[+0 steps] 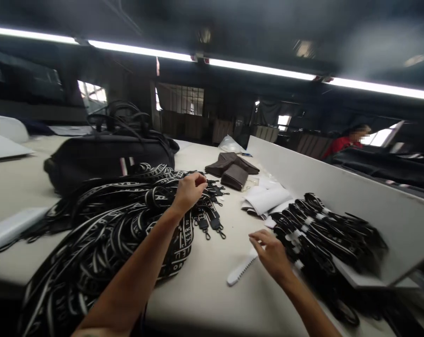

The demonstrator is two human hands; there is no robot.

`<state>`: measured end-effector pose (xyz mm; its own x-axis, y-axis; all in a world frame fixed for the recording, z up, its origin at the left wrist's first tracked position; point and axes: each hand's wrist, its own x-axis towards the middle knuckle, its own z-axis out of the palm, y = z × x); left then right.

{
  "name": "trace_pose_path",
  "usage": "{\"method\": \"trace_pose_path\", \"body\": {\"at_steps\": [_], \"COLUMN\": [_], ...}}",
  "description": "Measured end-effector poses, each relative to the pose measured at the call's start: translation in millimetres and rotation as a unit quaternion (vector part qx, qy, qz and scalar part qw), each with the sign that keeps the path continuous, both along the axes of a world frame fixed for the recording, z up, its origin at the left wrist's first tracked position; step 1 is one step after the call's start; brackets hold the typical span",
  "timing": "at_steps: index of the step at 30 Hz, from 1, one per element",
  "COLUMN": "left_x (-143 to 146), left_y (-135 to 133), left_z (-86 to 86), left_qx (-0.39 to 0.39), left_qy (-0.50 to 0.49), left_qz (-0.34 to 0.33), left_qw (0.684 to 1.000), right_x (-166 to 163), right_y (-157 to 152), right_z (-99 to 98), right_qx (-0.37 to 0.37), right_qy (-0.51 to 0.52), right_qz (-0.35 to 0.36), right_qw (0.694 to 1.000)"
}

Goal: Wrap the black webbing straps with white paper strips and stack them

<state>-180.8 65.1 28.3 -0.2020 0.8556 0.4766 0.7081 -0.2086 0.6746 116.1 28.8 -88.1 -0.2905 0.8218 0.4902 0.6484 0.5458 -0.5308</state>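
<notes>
A big loose heap of black straps with white lettering (102,234) covers the left of the white table (212,299). My left hand (189,189) reaches over the heap, its fingers curled down onto the strap ends with metal clips (212,220). My right hand (271,252) hovers low over the table with fingers bent, touching a white strip (241,270) that lies flat. Just right of it sits a stack of folded black straps with white bands (320,231).
A black bag (106,157) stands behind the heap. Brown pouches (233,169) and white papers (266,199) lie further back. A white partition wall (338,187) borders the right side. A white flat object (11,227) lies at left. A person in red (341,142) sits beyond the wall.
</notes>
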Motion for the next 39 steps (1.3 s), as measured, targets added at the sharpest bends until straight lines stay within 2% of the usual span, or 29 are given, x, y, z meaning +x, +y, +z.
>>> {"method": "trace_pose_path", "body": {"at_steps": [2,5,8,10,13,16,21,23,26,29,31,35,39], "left_x": [-16.5,-33.6,-45.2,-50.0,-53.5,-58.4,-77.3,-84.5,-90.5,-89.6,-83.8,-55.5,-11.3], "left_y": [4.5,14.0,22.5,28.8,40.3,48.3,40.8,35.0,28.1,23.9,22.5,18.4,9.2], "left_z": [0.2,-20.6,-42.6,-48.4,-44.1,-32.9,-15.9,-11.0,-0.8,21.9,46.7,111.3,182.3], "left_qx": [-0.049,-0.141,-0.208,-0.234,-0.272,-0.33,-0.409,-0.395,-0.326,-0.223,-0.15,-0.021,0.091], "left_qy": [0.074,0.162,0.218,0.238,0.244,0.24,0.248,0.262,0.276,0.258,0.223,0.102,-0.024], "left_qz": [0.036,0.072,0.08,0.074,0.055,0.017,-0.05,-0.04,0.003,0.05,0.079,0.121,0.087], "left_qw": [0.995,0.974,0.95,0.94,0.929,0.913,0.877,0.879,0.904,0.939,0.96,0.987,0.992], "right_x": [-25.5,-49.8,-54.8,-49.2,-36.0,-27.9,-28.7,-29.5,-29.1,-27.4,-26.5,-26.3,-26.0], "right_y": [4.9,27.0,49.7,57.8,59.8,57.9,57.7,58.4,59.8,60.9,61.1,60.3,58.8], "right_z": [-6.9,-24.2,-47.1,-60.0,-70.7,-72.3,-68.7,-67.4,-65.7,-64.6,-64.0,-61.3,-59.5], "right_qx": [-0.046,-0.115,-0.166,-0.184,-0.207,-0.22,-0.221,-0.222,-0.228,-0.236,-0.241,-0.242,-0.236], "right_qy": [0.051,0.132,0.177,0.188,0.205,0.215,0.215,0.215,0.214,0.214,0.216,0.22,0.216], "right_qz": [0.028,0.017,-0.001,0.004,0.005,0.002,0.003,0.006,0.011,0.012,0.014,0.021,0.029], "right_qw": [0.997,0.984,0.97,0.965,0.957,0.951,0.951,0.951,0.95,0.948,0.946,0.945,0.947]}}
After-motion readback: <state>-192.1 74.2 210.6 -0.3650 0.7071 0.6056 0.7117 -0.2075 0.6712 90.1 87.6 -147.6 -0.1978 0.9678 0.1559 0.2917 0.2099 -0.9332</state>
